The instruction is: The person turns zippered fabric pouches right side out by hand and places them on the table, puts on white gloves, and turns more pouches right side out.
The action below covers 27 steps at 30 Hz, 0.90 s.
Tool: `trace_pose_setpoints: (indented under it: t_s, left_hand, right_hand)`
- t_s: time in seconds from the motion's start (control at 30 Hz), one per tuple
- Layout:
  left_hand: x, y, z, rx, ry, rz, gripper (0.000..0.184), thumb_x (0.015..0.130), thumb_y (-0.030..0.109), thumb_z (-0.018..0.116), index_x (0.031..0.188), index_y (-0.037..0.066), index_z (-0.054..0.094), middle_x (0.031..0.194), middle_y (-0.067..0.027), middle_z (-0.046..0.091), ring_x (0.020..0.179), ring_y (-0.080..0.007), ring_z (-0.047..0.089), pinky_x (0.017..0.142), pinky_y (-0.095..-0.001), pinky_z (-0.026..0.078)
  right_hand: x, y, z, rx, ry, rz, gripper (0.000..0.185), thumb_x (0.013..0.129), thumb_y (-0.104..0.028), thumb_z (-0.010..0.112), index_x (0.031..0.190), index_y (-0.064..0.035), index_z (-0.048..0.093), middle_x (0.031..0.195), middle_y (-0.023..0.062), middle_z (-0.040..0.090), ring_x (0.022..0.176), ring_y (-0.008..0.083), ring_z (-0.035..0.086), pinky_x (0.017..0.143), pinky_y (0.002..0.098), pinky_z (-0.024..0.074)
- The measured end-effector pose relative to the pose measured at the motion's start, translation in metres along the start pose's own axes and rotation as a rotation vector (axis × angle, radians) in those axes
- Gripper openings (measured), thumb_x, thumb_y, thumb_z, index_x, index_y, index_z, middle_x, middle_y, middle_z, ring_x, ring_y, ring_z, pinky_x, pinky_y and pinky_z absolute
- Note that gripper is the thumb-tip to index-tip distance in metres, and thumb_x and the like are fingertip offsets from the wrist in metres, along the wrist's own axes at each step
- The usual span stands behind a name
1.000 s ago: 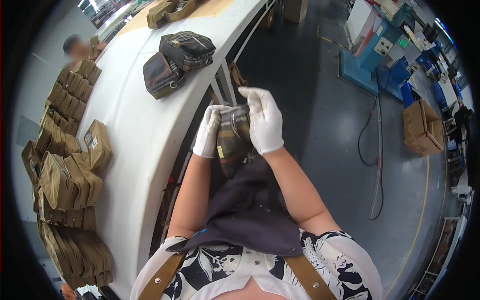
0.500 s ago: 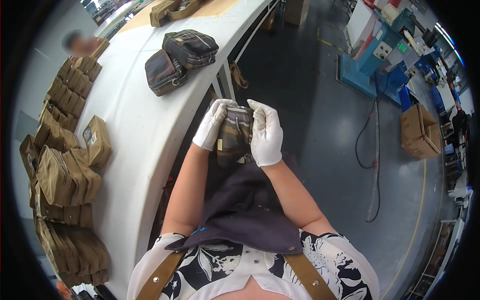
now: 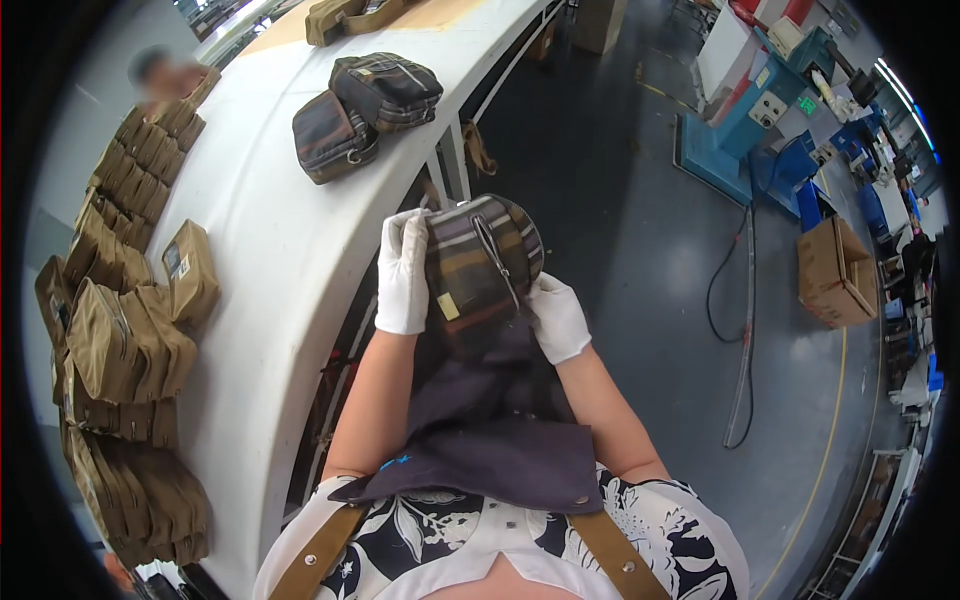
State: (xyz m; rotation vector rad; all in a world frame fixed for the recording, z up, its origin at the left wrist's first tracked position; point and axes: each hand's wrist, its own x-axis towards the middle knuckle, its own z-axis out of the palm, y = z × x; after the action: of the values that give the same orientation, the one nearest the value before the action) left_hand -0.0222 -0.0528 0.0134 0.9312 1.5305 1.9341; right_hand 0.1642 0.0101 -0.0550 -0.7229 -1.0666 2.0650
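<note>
A plaid zippered pouch [image 3: 480,262] in brown, black and grey is held up in front of my apron, its zipper running down the face and a small pale label near the lower left. My left hand [image 3: 404,275], in a white glove, grips the pouch's left edge with fingers folded over it. At the lower right edge, my gloved right hand [image 3: 558,315] pinches the pouch; some of its fingers are hidden behind the fabric. Two similar plaid bags [image 3: 385,95] lie together on the white table [image 3: 265,250], beyond my left hand.
Stacks of tan pouches [image 3: 130,340] line the table's far left side, with a person [image 3: 165,80] behind them. Another tan bag [image 3: 355,20] lies at the table's far end. To the right are a blue machine [image 3: 715,160], a floor cable [image 3: 742,350] and a cardboard box [image 3: 838,270].
The pouch has turned and opened out, showing more of its face. My right hand has moved down to its lower right edge; my left hand has shifted slightly left and down.
</note>
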Motion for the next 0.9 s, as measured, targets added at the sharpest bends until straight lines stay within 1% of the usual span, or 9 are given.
trace_pose_setpoints:
  t_s: [0.2,0.37,0.47,0.53,0.57,0.6,0.7,0.77,0.9]
  left_hand:
    - [0.021,-0.028,-0.012,0.052,0.022,-0.164,0.034,0.103,0.037,0.047,0.104,0.004,0.058,0.097,-0.0023,0.056,0.092,-0.0106,0.047,0.089,-0.0269,0.040]
    - [0.013,-0.015,-0.005,0.084,0.157,-0.147,0.034,0.100,0.030,0.055,0.117,0.000,0.052,0.108,-0.0075,0.058,0.102,-0.0145,0.052,0.093,-0.0298,0.043]
    - [-0.003,0.039,0.001,0.007,0.182,-0.007,0.052,0.089,0.028,0.069,0.127,-0.001,0.048,0.125,-0.0137,0.053,0.117,-0.0218,0.053,0.100,-0.0363,0.044]
    - [-0.008,0.059,-0.012,0.254,-0.366,0.290,0.071,0.073,0.031,0.081,0.129,0.000,0.049,0.131,-0.0159,0.051,0.123,-0.0245,0.050,0.104,-0.0381,0.041]
    - [-0.011,0.072,-0.008,0.421,-0.527,0.197,0.087,0.059,0.034,0.088,0.130,0.001,0.050,0.135,-0.0179,0.048,0.128,-0.0266,0.047,0.107,-0.0397,0.039]
    - [-0.013,0.072,0.000,0.735,-0.550,0.349,0.089,0.061,0.029,0.088,0.134,0.001,0.046,0.136,-0.0183,0.048,0.129,-0.0274,0.046,0.107,-0.0400,0.038]
    - [-0.001,0.014,-0.008,0.181,-0.619,-0.165,0.103,0.067,0.038,0.088,0.145,0.000,0.033,0.140,-0.0159,0.045,0.133,-0.0251,0.042,0.110,-0.0389,0.035]
    - [-0.007,-0.012,-0.005,-0.003,-0.626,-0.140,0.104,0.070,0.044,0.085,0.146,-0.001,0.029,0.143,-0.0136,0.043,0.135,-0.0229,0.040,0.112,-0.0383,0.033]
    - [-0.017,-0.012,0.002,-0.007,-0.542,-0.120,0.095,0.073,0.033,0.086,0.144,-0.001,0.032,0.141,-0.0127,0.045,0.132,-0.0221,0.042,0.111,-0.0372,0.035]
  right_hand:
    - [-0.022,-0.034,0.014,0.383,-0.182,0.036,0.013,0.094,-0.013,0.058,0.099,-0.0015,0.063,0.092,0.0018,0.065,0.085,0.0102,0.062,0.081,0.0254,0.0521]
    - [-0.014,-0.087,0.034,-0.013,-0.191,-0.064,0.016,0.093,-0.013,0.062,0.080,-0.0061,0.057,0.075,-0.0047,0.055,0.068,0.0033,0.049,0.064,0.0198,0.0429]
    - [0.004,-0.113,0.058,-0.278,-0.162,-0.238,0.026,0.094,-0.011,0.062,0.070,-0.0071,0.052,0.068,-0.0070,0.047,0.063,0.0007,0.040,0.058,0.0193,0.0355]
    - [0.029,-0.109,0.071,-0.440,-0.078,-0.392,0.021,0.094,-0.008,0.060,0.074,-0.0063,0.056,0.069,-0.0049,0.053,0.063,0.0012,0.045,0.054,0.0194,0.0394]
    - [0.051,-0.096,0.072,-0.346,-0.043,-0.310,0.020,0.095,-0.008,0.060,0.075,-0.0058,0.058,0.071,-0.0039,0.055,0.065,0.0019,0.048,0.058,0.0194,0.0416]
    - [0.071,-0.080,0.069,-0.254,-0.011,-0.227,0.019,0.095,-0.008,0.060,0.076,-0.0054,0.059,0.073,-0.0029,0.058,0.068,0.0027,0.051,0.062,0.0193,0.0438]
    - [0.075,-0.074,0.076,0.077,0.017,-0.218,0.018,0.095,-0.009,0.059,0.078,-0.0040,0.061,0.083,0.0005,0.064,0.075,0.0043,0.057,0.069,0.0185,0.0472]
    - [0.065,-0.071,0.072,0.120,0.011,-0.303,0.019,0.095,-0.010,0.060,0.078,-0.0034,0.062,0.085,0.0011,0.065,0.075,0.0043,0.057,0.069,0.0191,0.0476]
    - [0.048,-0.103,0.069,-0.264,-0.074,-0.040,0.018,0.096,-0.016,0.060,0.091,-0.0001,0.068,0.085,0.0001,0.064,0.072,0.0051,0.057,0.065,0.0204,0.0477]
